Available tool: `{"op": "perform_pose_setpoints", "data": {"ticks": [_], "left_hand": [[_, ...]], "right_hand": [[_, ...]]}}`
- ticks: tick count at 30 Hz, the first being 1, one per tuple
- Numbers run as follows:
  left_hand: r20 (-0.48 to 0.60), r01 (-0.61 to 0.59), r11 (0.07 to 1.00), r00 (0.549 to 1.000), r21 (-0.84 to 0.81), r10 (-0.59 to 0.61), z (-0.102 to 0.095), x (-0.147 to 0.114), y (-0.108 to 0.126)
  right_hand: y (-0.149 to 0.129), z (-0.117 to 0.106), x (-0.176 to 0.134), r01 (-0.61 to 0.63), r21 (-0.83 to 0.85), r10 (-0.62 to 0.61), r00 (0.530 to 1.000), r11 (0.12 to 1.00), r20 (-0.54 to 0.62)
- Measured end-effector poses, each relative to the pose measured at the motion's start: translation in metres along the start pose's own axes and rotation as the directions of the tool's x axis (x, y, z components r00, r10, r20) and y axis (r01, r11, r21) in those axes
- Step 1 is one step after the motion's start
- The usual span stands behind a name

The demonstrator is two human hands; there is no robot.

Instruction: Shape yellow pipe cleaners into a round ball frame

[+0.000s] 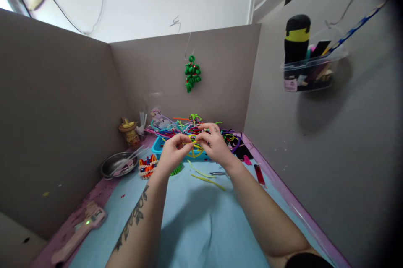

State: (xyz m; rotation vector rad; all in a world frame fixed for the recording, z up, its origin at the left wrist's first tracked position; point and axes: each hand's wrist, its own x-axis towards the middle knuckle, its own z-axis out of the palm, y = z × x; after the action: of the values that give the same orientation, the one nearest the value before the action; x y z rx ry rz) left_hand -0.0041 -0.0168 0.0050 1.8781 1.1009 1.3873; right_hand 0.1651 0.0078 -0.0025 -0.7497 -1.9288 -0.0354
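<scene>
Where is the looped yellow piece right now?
The looped yellow piece is near the middle of the head view, held between the left hand and the right hand, in front of the blue tray.

The pipe-cleaner piece (194,149) is yellow, the loose stems (208,180) yellow-green, the tray (156,147) bright blue, the pipe-cleaner pile (185,126) many-coloured. The sheet (181,203) is pale blue, the tabletop (80,210) pink, the hanging ornament (192,72) green flecked with red, the forearm tattoo (137,215) dark and leaf-patterned.

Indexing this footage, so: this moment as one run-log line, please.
left hand: holding yellow piece | right hand: holding same piece | near: loose yellow strips on blue sheet
</scene>
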Motion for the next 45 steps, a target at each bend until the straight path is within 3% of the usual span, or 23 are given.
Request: {"op": "perform_pose_setpoints", "data": {"ticks": [7,13,19,21,23,25,28,31,39,41,45], "left_hand": [[-0.036,0.097,0.972,0.994,-0.216,-0.107,-0.001,0.002,0.000],[0.013,0.140,0.953,0.990,-0.269,-0.142,-0.003,0.002,0.005],[-0.050,0.131,0.930,0.986,-0.343,-0.157,-0.003,0.002,0.005],[-0.041,0.122,0.928,0.988,-0.351,-0.146,-0.004,0.002,0.005],[-0.039,0.099,0.934,0.992,-0.343,-0.119,-0.006,0.002,0.005],[-0.043,0.070,0.944,0.995,-0.322,-0.089,-0.007,0.001,0.006],[-0.029,0.044,0.960,0.998,-0.277,-0.055,-0.006,0.001,0.007],[0.001,0.040,0.969,0.999,-0.245,-0.041,-0.005,-0.001,0.008],[0.140,0.058,0.982,0.990,-0.182,-0.033,-0.004,-0.004,0.013],[0.087,0.028,0.992,0.996,-0.120,-0.018,-0.005,-0.004,0.015],[-0.135,0.011,0.999,0.991,-0.044,-0.017,-0.008,-0.002,0.011]], "right_hand": [[0.000,-0.001,0.000,0.043,0.028,-0.044,0.999,0.999,0.032],[0.001,-0.004,0.001,0.024,0.027,-0.025,0.999,0.999,0.036],[-0.003,-0.008,0.000,0.086,0.037,-0.088,0.995,0.996,0.039],[-0.004,-0.007,0.001,0.056,0.089,-0.058,0.998,0.994,0.017],[-0.003,-0.004,0.002,-0.078,0.192,0.085,0.996,0.978,-0.031],[0.000,0.001,0.003,-0.272,0.381,0.306,0.952,0.884,-0.029],[0.007,0.008,0.004,-0.469,0.642,0.516,0.846,0.606,0.132],[0.011,0.012,0.003,-0.542,0.724,0.550,0.791,0.427,0.268],[0.009,0.007,0.003,-0.560,0.814,0.570,0.722,0.151,0.391],[0.010,0.007,0.004,-0.565,0.817,0.599,0.695,0.113,0.398],[0.018,0.008,0.003,-0.536,0.844,0.648,0.638,-0.015,0.417]]}}
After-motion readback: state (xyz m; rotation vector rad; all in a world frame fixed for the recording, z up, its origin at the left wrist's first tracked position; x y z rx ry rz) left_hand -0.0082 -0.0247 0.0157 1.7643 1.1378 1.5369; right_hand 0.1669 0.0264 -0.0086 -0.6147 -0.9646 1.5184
